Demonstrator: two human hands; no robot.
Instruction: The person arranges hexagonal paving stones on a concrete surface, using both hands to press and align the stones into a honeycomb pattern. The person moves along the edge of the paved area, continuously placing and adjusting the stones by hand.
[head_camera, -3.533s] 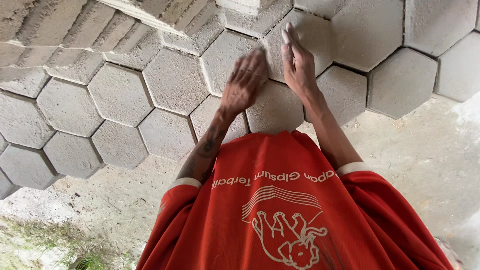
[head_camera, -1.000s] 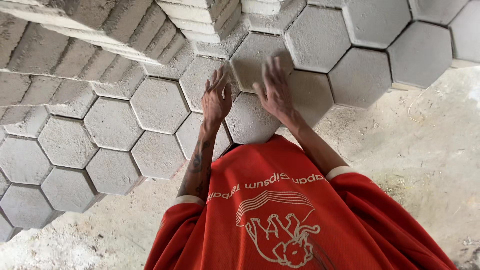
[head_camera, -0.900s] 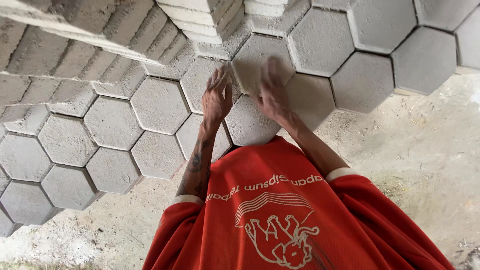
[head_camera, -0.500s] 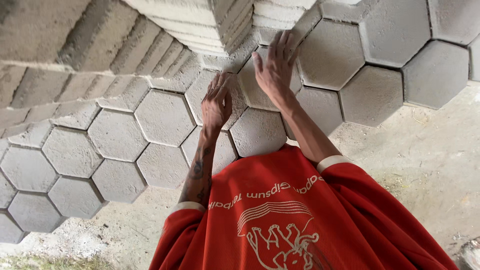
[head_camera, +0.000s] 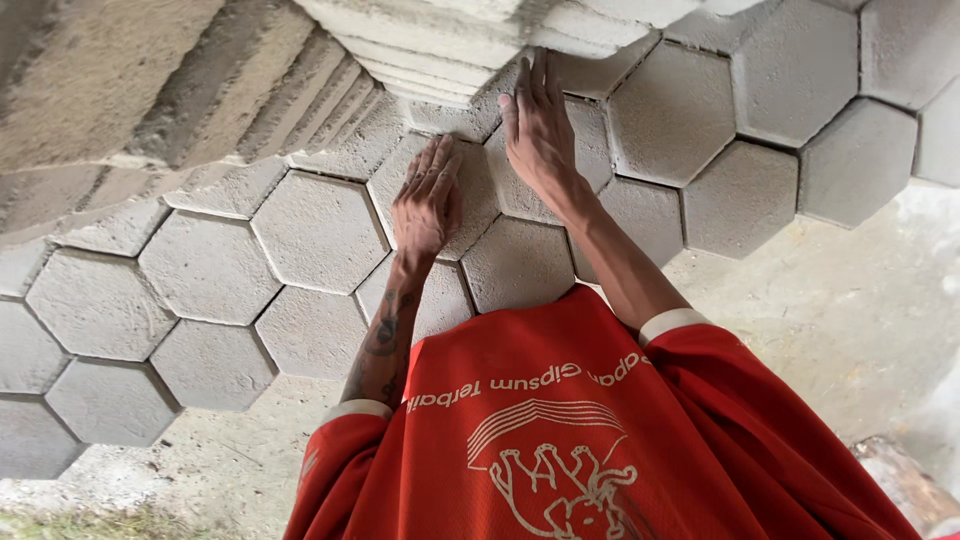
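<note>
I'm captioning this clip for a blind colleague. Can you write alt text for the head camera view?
Two bare hands lie flat on grey hexagonal paving blocks laid in a honeycomb: the left hand on one block, the right hand farther out, by a stack of blocks. The person wears a red shirt with a white print; bare sandy ground borders the paving.

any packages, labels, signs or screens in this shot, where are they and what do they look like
No packages, signs or screens in view.
Shirt print: the only printed thing, on the chest of the red shirt at the bottom of the frame; a white curved line of lettering over white arched stripes and an outlined animal figure.
All around are plain grey hexagonal pavers with no markings.
</note>
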